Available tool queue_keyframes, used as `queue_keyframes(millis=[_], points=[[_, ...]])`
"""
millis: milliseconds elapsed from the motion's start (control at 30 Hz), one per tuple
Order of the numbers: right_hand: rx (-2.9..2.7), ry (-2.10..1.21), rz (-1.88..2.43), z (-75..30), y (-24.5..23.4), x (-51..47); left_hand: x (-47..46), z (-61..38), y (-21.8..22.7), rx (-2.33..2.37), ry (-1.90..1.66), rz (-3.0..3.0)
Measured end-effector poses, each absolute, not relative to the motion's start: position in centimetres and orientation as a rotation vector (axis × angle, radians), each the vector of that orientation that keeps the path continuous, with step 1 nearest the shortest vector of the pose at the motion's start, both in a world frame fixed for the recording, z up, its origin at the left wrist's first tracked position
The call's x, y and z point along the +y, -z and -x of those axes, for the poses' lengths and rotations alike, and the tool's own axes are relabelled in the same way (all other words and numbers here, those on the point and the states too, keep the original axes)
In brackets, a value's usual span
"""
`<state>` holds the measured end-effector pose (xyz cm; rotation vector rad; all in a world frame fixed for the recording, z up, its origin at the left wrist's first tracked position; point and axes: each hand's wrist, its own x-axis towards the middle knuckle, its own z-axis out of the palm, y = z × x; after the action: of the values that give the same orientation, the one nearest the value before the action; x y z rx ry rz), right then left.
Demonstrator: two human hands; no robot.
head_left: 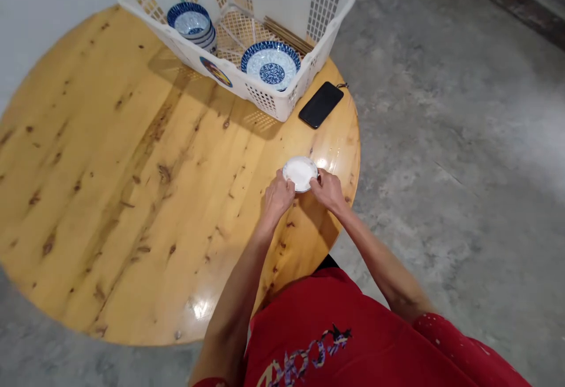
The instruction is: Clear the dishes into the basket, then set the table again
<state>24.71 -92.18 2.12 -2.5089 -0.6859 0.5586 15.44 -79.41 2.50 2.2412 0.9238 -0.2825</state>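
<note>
A small white saucer (pixel 300 174) with a thin bluish rim is between my two hands, over the right side of the round wooden table. My left hand (pixel 279 194) grips its left edge, thumb on top. On the opposite edge, my right hand (pixel 328 189) pinches the rim with its thumb over the top. The fingers beneath the saucer are hidden. Whether it touches the tabletop, I cannot tell.
A white plastic basket (pixel 282 104) stands at the table's back, holding stacked blue-patterned bowls (pixel 189 22), blue-patterned plates (pixel 271 64) and a bundle of chopsticks (pixel 289 35). A black phone (pixel 321 105) lies beside it on the wooden table (pixel 132 198). Grey floor surrounds the table.
</note>
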Motion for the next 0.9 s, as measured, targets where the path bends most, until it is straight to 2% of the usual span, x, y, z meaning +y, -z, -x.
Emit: queue_keyframes(millis=[133, 600, 900], points=[[-0.794, -0.603, 2.628, -25.5, -2.3, -91.9, -79.4, -15.8, -2.6, 0.948, 0.296, -2.31], [-0.851, -0.713, 2.64, -25.2, -1.7, -91.8, -78.8, -15.5, -2.5, 0.939, 0.373, -2.323], [-0.648, -0.727, 2.337, -25.7, 0.2, -91.8, -78.5, -15.4, -0.3, 0.904, 0.197, -1.71]])
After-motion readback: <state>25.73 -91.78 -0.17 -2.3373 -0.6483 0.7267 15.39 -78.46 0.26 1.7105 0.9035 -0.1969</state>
